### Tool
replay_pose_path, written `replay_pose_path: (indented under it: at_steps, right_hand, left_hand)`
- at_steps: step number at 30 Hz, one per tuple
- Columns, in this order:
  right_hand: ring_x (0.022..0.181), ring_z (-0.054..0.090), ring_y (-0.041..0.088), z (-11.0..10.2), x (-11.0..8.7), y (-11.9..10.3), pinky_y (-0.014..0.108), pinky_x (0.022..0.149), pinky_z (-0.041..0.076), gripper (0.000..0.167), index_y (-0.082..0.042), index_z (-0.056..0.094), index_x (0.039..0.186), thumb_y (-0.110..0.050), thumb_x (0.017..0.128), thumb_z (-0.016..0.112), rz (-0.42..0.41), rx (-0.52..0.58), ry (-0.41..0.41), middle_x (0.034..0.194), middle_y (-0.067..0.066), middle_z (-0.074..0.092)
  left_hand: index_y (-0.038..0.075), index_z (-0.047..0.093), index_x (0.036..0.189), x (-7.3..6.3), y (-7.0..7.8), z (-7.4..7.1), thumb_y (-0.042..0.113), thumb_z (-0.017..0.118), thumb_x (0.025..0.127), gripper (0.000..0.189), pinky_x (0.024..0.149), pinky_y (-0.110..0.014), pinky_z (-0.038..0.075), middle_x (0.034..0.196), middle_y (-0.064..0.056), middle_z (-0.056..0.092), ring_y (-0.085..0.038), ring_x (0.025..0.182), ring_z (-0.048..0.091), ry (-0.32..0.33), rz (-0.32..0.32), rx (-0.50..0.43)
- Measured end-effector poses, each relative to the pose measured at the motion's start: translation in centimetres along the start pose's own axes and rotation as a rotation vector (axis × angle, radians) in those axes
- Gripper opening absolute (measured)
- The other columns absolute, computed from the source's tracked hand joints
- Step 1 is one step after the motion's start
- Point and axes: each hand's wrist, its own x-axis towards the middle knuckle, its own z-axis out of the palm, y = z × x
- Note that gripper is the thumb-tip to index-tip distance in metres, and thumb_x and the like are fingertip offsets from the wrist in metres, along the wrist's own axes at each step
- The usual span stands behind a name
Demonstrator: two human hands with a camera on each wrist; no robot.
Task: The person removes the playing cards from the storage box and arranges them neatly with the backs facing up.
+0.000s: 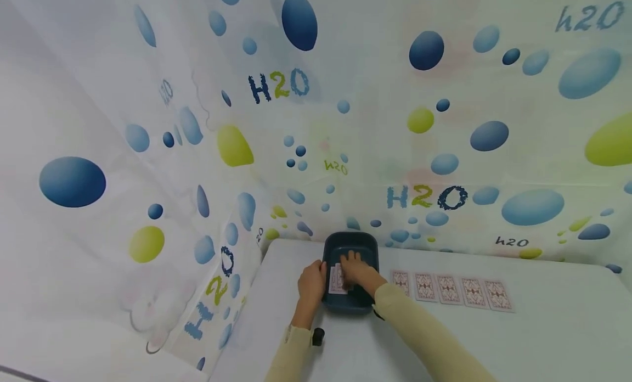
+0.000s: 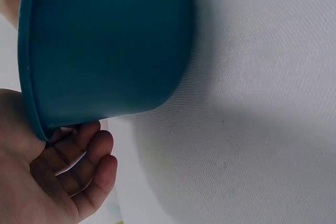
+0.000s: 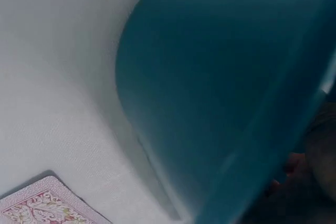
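Note:
A dark teal plastic basin [image 1: 349, 308] stands on the white table, and its curved outer wall fills much of both wrist views. My left hand [image 1: 311, 283] holds the basin's left rim, with the thumb on the rim and the fingers bent below it in the left wrist view. Inside the basin lie playing cards [image 1: 334, 283] with red-and-white backs, overlapping one another. Over them my right hand [image 1: 356, 269] reaches in from the right, fingers spread and thumb low beside the cards. From the right wrist, the basin wall hides most of this hand.
Right of the basin, several playing cards [image 1: 448, 289] lie face down in a row on the white table [image 1: 543, 332]; the nearest one [image 3: 47, 205] shows in the right wrist view. A white sheet with blue and green drops [image 1: 355, 140] hangs behind the table and to the left.

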Motion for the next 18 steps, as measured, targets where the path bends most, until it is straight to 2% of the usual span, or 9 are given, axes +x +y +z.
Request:
replay_pose_path:
  at_steps: [5, 9, 12, 15, 18]
  right_hand:
    - [0.132, 0.042, 0.046, 0.3, -0.5, 0.2, 0.058, 0.105, 0.042, 0.089, -0.005, 0.034, 0.142, -0.022, 0.075, 0.09, 0.02, 0.085, 0.088, 0.141, 0.029, 0.042]
    - [0.109, 0.061, 0.041, 0.3, -1.2, 0.9, 0.051, 0.091, 0.051, 0.067, -0.005, 0.035, 0.134, -0.008, 0.084, 0.079, 0.012, 0.237, 0.122, 0.121, 0.028, 0.058]
    - [0.088, 0.064, 0.03, -0.2, -1.6, 1.5, 0.042, 0.077, 0.053, 0.045, -0.005, 0.041, 0.126, -0.001, 0.09, 0.069, -0.018, 0.364, 0.118, 0.106, 0.021, 0.063]
    - [0.082, 0.061, 0.022, -0.9, -2.4, 2.4, 0.035, 0.071, 0.053, 0.034, -0.005, 0.051, 0.119, 0.0, 0.091, 0.068, -0.061, 0.503, 0.113, 0.101, 0.015, 0.064]
    - [0.079, 0.061, 0.017, -1.6, -3.4, 3.7, 0.032, 0.07, 0.056, 0.033, -0.005, 0.058, 0.12, -0.002, 0.09, 0.071, -0.091, 0.643, 0.111, 0.099, 0.011, 0.065]
  left_hand:
    - [0.008, 0.056, 0.075, 0.0, -0.1, 0.3, 0.024, 0.055, 0.103, 0.032, 0.052, -0.036, 0.037, 0.066, -0.008, 0.057, -0.022, 0.056, 0.048, 0.037, 0.006, 0.027]
    - [0.008, 0.059, 0.077, 0.1, -0.1, 0.5, 0.024, 0.056, 0.102, 0.03, 0.052, -0.038, 0.038, 0.069, -0.01, 0.061, -0.023, 0.057, 0.05, 0.044, 0.016, 0.038]
    - [0.008, 0.06, 0.078, 0.1, -0.2, 0.5, 0.024, 0.056, 0.102, 0.03, 0.052, -0.037, 0.037, 0.069, -0.01, 0.06, -0.022, 0.057, 0.049, 0.042, 0.017, 0.041]
    - [0.007, 0.061, 0.079, 0.0, -0.2, 0.4, 0.023, 0.056, 0.102, 0.029, 0.052, -0.036, 0.036, 0.068, -0.009, 0.059, -0.021, 0.057, 0.048, 0.046, 0.014, 0.038]
    - [0.006, 0.062, 0.08, -0.1, -0.1, 0.4, 0.023, 0.056, 0.102, 0.028, 0.053, -0.036, 0.036, 0.068, -0.009, 0.059, -0.022, 0.057, 0.048, 0.04, 0.013, 0.033]
